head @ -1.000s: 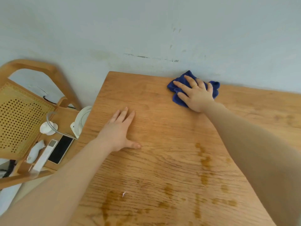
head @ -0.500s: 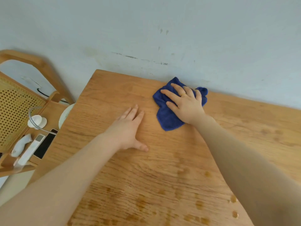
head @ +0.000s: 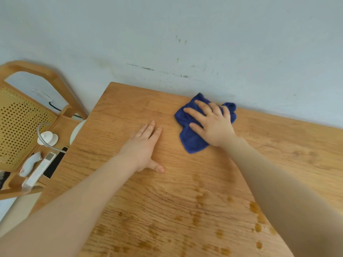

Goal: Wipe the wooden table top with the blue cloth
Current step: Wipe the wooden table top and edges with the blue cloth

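Blue cloth pressed flat at the far edge of the worktop

Blue cloth (head: 191, 140) lies bunched near the wall, on the wooden worktop (head: 185, 182), under the right hand (head: 213, 125). That hand is spread, palm down, likely to keep pressure across the fabric. The left hand (head: 143, 151) rests flat and empty beside it, apparently bracing the reach. Damp patches (head: 200, 199) nearer the person look unwiped

One wooden surface (head: 185, 182) fills the view, and one blue cloth (head: 191, 140) lies on it. Two bare hands are on it: the left hand (head: 143, 151) and the right hand (head: 211, 125), which wears one ring (head: 208, 113). One wooden chair (head: 24, 115) stands beside it, with one dark phone (head: 54, 162) on its seat.
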The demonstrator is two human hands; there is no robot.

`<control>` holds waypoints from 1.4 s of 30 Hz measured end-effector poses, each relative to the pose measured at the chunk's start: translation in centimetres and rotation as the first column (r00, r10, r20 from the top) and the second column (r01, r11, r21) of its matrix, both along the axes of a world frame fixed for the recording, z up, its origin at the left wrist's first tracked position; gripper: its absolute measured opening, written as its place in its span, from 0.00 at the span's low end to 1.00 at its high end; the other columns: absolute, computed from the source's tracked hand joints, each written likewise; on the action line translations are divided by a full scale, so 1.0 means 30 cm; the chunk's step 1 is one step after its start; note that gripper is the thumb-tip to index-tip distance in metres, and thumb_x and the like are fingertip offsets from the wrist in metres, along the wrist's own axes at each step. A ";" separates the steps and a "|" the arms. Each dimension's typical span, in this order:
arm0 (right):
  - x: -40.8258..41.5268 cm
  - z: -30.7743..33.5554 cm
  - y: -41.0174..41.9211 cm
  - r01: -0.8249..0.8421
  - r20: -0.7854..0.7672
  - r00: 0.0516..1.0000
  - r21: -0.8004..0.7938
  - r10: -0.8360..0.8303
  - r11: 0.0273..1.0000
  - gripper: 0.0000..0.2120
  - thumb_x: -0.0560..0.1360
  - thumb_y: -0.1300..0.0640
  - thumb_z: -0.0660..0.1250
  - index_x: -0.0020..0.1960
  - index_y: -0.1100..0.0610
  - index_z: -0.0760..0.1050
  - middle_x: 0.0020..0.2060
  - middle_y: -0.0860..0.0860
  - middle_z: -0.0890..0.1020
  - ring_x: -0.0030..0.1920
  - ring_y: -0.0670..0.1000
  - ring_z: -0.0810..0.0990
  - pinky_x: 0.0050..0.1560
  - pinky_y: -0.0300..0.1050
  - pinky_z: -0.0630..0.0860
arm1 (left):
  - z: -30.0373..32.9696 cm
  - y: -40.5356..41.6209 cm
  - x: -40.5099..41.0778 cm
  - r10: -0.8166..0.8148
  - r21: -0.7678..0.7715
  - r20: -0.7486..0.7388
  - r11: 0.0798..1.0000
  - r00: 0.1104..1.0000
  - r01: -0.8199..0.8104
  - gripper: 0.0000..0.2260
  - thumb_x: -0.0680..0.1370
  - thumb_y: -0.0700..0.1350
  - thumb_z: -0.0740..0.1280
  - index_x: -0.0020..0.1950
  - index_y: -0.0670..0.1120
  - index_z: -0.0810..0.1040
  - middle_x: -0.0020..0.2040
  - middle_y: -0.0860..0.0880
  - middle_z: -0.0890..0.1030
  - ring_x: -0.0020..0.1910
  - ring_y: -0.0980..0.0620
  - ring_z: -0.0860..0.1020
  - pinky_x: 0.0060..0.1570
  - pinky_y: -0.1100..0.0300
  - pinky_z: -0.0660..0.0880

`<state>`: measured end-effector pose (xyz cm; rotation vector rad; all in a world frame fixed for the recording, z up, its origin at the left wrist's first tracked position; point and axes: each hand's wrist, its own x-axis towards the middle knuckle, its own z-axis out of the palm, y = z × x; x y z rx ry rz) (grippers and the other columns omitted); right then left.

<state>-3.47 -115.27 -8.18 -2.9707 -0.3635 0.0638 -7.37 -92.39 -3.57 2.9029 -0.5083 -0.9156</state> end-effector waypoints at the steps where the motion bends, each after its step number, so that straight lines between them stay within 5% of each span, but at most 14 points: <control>1: 0.028 -0.001 -0.004 0.062 -0.005 0.998 -0.016 -0.063 0.998 0.24 0.76 0.37 0.46 0.71 0.36 0.58 0.74 0.48 0.59 0.71 0.59 0.58 0.67 0.60 0.50 | -0.004 0.003 -0.002 0.005 -0.004 0.005 1.000 1.000 -0.005 0.57 0.63 0.64 0.72 0.76 0.50 0.36 0.76 0.49 0.33 0.76 0.52 0.37 0.75 0.52 0.46; 5: 0.036 0.020 0.032 0.190 -0.059 0.980 -0.007 -0.190 0.982 0.21 0.79 0.45 0.52 0.72 0.38 0.56 0.75 0.49 0.56 0.73 0.58 0.54 0.69 0.61 0.48 | -0.006 0.014 -0.014 0.016 -0.016 0.014 1.000 1.000 -0.016 0.57 0.62 0.65 0.72 0.76 0.51 0.36 0.76 0.50 0.33 0.76 0.52 0.37 0.75 0.52 0.46; 8: -0.101 0.031 0.078 0.118 -0.096 0.988 -0.019 -0.120 0.993 0.22 0.79 0.45 0.50 0.73 0.38 0.55 0.76 0.50 0.54 0.74 0.59 0.52 0.69 0.64 0.47 | -0.006 0.012 -0.012 0.023 -0.033 0.008 0.999 1.000 -0.023 0.57 0.62 0.64 0.73 0.76 0.50 0.36 0.76 0.50 0.33 0.76 0.51 0.37 0.75 0.52 0.47; 12: -0.288 0.014 0.115 -0.116 -0.010 0.993 -0.047 0.115 0.992 0.21 0.75 0.44 0.51 0.67 0.41 0.64 0.68 0.54 0.72 0.62 0.64 0.73 0.58 0.69 0.66 | -0.008 0.013 -0.007 0.028 -0.044 0.012 0.999 1.000 -0.027 0.57 0.63 0.64 0.72 0.76 0.51 0.37 0.76 0.50 0.33 0.76 0.51 0.37 0.75 0.52 0.47; 14: -0.247 0.002 0.077 -0.168 0.008 0.986 -0.057 0.169 0.984 0.19 0.75 0.44 0.52 0.65 0.40 0.64 0.67 0.52 0.73 0.60 0.63 0.75 0.56 0.66 0.68 | -0.012 0.019 -0.007 0.023 -0.052 0.015 0.998 1.000 -0.022 0.57 0.63 0.64 0.73 0.76 0.50 0.37 0.76 0.50 0.34 0.76 0.51 0.38 0.75 0.51 0.47; 18: -0.071 0.006 0.010 0.112 -0.046 0.992 -0.027 -0.113 0.993 0.22 0.76 0.41 0.46 0.70 0.36 0.57 0.74 0.49 0.61 0.70 0.61 0.61 0.66 0.63 0.55 | -0.022 0.028 -0.004 0.009 -0.070 0.028 0.998 1.000 -0.007 0.57 0.62 0.65 0.73 0.77 0.50 0.39 0.76 0.49 0.35 0.76 0.50 0.38 0.75 0.51 0.46; 22: -0.042 0.022 0.061 0.341 -0.066 0.936 -0.063 -0.345 0.938 0.22 0.79 0.46 0.51 0.73 0.39 0.54 0.76 0.49 0.54 0.73 0.59 0.53 0.69 0.62 0.50 | -0.022 0.024 -0.004 -0.006 -0.066 0.030 0.998 1.000 0.008 0.56 0.63 0.65 0.72 0.76 0.50 0.38 0.76 0.48 0.35 0.76 0.49 0.39 0.74 0.52 0.45; 26: -0.217 0.037 0.173 0.308 -0.091 0.945 -0.060 -0.313 0.949 0.23 0.78 0.44 0.50 0.73 0.40 0.55 0.76 0.51 0.54 0.73 0.60 0.54 0.68 0.66 0.49 | -0.015 0.022 -0.005 0.002 -0.073 0.033 0.997 0.999 0.000 0.56 0.63 0.64 0.73 0.76 0.50 0.38 0.77 0.48 0.35 0.76 0.49 0.39 0.74 0.52 0.47; 29: -0.353 0.038 0.207 0.133 -0.065 0.988 -0.064 -0.137 0.989 0.22 0.75 0.44 0.50 0.69 0.41 0.63 0.70 0.53 0.69 0.65 0.63 0.70 0.61 0.69 0.62 | -0.012 0.019 -0.008 -0.014 -0.063 0.051 0.998 0.999 0.018 0.56 0.64 0.65 0.72 0.77 0.49 0.38 0.77 0.47 0.36 0.76 0.48 0.40 0.73 0.50 0.48; 31: -0.323 0.035 0.160 0.091 -0.077 0.993 -0.044 -0.094 0.995 0.22 0.74 0.43 0.49 0.67 0.40 0.65 0.69 0.52 0.71 0.64 0.62 0.71 0.59 0.68 0.64 | -0.014 0.020 0.000 -0.029 -0.064 0.058 0.997 0.998 0.033 0.56 0.63 0.66 0.71 0.77 0.49 0.38 0.77 0.47 0.36 0.76 0.47 0.40 0.74 0.50 0.48; 34: -0.179 0.017 0.085 0.290 -0.068 0.954 -0.037 -0.292 0.956 0.26 0.74 0.40 0.43 0.71 0.38 0.60 0.74 0.48 0.61 0.71 0.59 0.60 0.66 0.63 0.54 | -0.023 0.026 0.004 -0.036 -0.062 0.058 0.997 0.998 0.039 0.56 0.63 0.66 0.71 0.77 0.49 0.38 0.77 0.47 0.36 0.76 0.47 0.40 0.73 0.51 0.46; 37: -0.050 0.013 0.036 0.487 -0.050 0.871 -0.028 -0.488 0.873 0.21 0.80 0.45 0.50 0.72 0.37 0.56 0.75 0.48 0.55 0.73 0.57 0.54 0.69 0.62 0.50 | -0.032 0.029 0.002 -0.046 -0.071 0.068 0.996 0.997 0.051 0.56 0.64 0.66 0.71 0.76 0.49 0.37 0.77 0.47 0.36 0.76 0.47 0.40 0.73 0.51 0.45; 42: -0.154 0.003 0.111 0.474 -0.019 0.880 -0.029 -0.475 0.880 0.23 0.77 0.43 0.46 0.72 0.40 0.59 0.75 0.51 0.58 0.72 0.60 0.57 0.67 0.65 0.52 | -0.026 0.028 0.000 -0.044 -0.084 0.060 0.995 0.997 0.049 0.56 0.63 0.66 0.71 0.77 0.48 0.38 0.77 0.46 0.36 0.76 0.46 0.40 0.73 0.51 0.44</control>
